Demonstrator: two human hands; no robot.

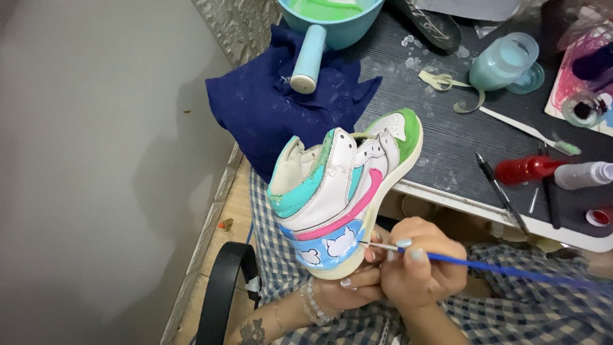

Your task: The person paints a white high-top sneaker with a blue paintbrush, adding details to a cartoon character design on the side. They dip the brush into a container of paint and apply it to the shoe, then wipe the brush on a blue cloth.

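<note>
One sneaker (341,198), one paintbrush (485,265)

The white high-top leather sneaker (345,191) looks smooth with a soft sheen, its painted pink, teal and blue patches pretty matt, the green toe rougher. Thin blue-handled paintbrush (485,265) has a shiny metal ferrule. Dark table top (447,137) is ribbed and matt, speckled with dried paint. Crumpled navy cloth (274,108) is soft and dusty. Red squeeze bottle (527,169) is glossy plastic.
</note>
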